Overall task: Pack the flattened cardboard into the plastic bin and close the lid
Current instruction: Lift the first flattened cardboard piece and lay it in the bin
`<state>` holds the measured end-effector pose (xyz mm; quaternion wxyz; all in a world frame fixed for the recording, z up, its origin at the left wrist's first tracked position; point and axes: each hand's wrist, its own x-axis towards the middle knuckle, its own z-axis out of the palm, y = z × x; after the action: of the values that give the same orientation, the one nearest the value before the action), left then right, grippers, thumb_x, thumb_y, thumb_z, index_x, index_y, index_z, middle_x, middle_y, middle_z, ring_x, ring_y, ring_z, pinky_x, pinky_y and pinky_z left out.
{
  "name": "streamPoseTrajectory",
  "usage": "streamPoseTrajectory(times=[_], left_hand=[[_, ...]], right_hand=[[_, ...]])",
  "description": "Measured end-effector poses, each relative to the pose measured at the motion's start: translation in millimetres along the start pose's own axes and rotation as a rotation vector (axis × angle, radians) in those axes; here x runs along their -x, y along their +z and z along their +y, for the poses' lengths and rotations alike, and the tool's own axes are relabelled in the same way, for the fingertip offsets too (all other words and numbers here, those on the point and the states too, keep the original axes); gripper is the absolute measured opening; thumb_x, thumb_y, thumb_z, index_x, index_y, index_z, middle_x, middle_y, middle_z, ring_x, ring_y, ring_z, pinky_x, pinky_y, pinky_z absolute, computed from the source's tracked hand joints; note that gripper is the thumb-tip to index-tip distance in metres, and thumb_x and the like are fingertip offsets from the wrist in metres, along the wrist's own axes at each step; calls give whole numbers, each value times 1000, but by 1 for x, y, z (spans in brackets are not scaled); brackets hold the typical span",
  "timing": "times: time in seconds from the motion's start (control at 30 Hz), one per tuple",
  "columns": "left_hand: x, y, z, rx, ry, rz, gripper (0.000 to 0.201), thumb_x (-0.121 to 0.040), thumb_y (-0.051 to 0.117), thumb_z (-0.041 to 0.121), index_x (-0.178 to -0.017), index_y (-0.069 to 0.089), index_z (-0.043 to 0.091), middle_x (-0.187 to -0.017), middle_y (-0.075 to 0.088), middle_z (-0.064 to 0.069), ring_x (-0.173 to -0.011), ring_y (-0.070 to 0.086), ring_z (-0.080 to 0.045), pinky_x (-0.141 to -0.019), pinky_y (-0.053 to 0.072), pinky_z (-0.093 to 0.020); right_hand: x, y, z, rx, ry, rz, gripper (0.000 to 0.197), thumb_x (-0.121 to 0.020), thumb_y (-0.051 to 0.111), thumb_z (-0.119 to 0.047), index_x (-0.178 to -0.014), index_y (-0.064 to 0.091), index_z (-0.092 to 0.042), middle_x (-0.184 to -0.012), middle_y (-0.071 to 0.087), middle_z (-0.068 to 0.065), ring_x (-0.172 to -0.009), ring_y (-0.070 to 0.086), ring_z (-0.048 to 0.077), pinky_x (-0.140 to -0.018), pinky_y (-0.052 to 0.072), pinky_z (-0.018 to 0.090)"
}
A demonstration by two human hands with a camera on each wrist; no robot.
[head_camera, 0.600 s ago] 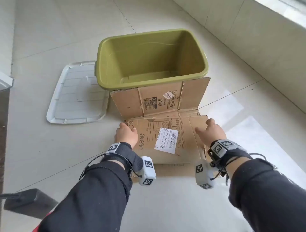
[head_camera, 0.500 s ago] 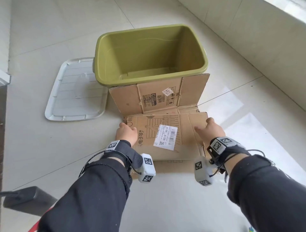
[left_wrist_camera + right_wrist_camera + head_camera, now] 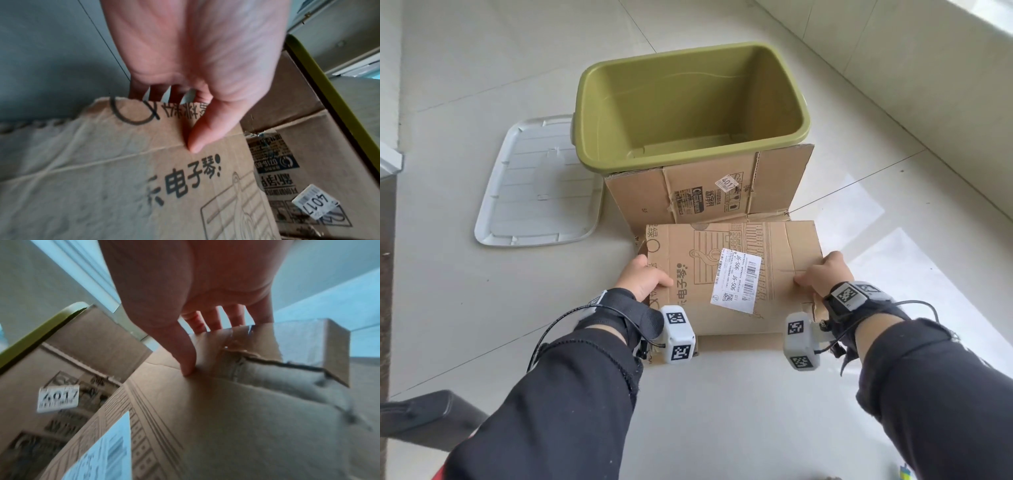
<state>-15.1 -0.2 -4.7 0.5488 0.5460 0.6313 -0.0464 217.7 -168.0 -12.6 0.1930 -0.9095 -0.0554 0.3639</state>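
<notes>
A flattened cardboard box (image 3: 698, 270) with a white shipping label is lifted at its far edge, in front of the olive-green plastic bin (image 3: 688, 106). My left hand (image 3: 642, 279) grips its left edge, thumb on top (image 3: 195, 146), fingers underneath. At the right edge my right hand (image 3: 822, 277) holds it the same way, thumb on top (image 3: 188, 368). A second flattened cardboard piece (image 3: 705, 192) leans against the bin's near wall. The bin stands open with nothing inside. Its white lid (image 3: 534, 185) lies flat on the floor to the left of the bin.
The floor is pale glossy tile (image 3: 722, 411). A low tiled wall (image 3: 928, 68) runs along the right side. A dark object (image 3: 424, 418) sits at the lower left near my left sleeve.
Both hands have gone from resting on top of the cardboard to gripping its side edges. The cardboard's far edge has lifted.
</notes>
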Motion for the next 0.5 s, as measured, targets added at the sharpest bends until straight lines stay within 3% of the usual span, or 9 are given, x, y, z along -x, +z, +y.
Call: streamPoseTrajectory(times=[0.07,0.17,0.23,0.3,0.37,0.43,0.5], left_hand=[[-18,1,-11,71,32,-19,91,-44,72,15,-131,46,10,-129,61,-9,-116,59,-30,-100,47,-49],[2,0,2,109,95,4,72,-55,67,9,-125,49,9,-120,64,-11,-110,62,-31,-98,49,-50],[12,1,11,132,130,35,61,-62,66,-1,-119,46,9,-111,64,-13,-103,63,-33,-94,51,-50],[15,1,15,189,151,30,66,-60,67,-4,-119,43,13,-110,63,-12,-103,63,-33,-93,52,-51],[16,2,18,223,175,-19,57,-60,68,-4,-110,50,15,-110,67,-13,-102,65,-34,-92,52,-52],[21,1,21,219,197,-55,42,-69,66,-7,-104,58,15,-108,70,-14,-100,66,-33,-91,53,-50],[25,0,23,230,228,-53,34,-76,61,-11,-95,62,17,-97,71,-10,-92,67,-29,-83,56,-42]], right_hand=[[-2,-3,0,-71,18,2,62,-76,69,-8,-126,34,-1,-103,52,16,-94,57,33,-88,51,44],[-1,-5,-2,-120,16,27,63,-77,69,-5,-127,32,0,-101,48,14,-95,54,33,-89,50,44],[0,-7,-2,-147,4,41,59,-78,67,-2,-125,31,-3,-96,48,12,-89,51,31,-83,49,42],[0,-11,-2,-177,-7,59,58,-78,64,0,-125,31,-4,-83,46,9,-86,52,30,-71,48,40],[0,-16,0,-196,-12,78,60,-78,60,3,-129,29,-8,-77,44,7,-83,54,31,-61,46,36],[2,-19,1,-174,2,76,63,-80,57,3,-134,28,-9,-80,46,7,-85,54,31,-66,48,37],[4,-21,1,-128,0,67,53,-80,57,2,-129,36,-5,-86,48,8,-87,52,30,-77,52,41]])
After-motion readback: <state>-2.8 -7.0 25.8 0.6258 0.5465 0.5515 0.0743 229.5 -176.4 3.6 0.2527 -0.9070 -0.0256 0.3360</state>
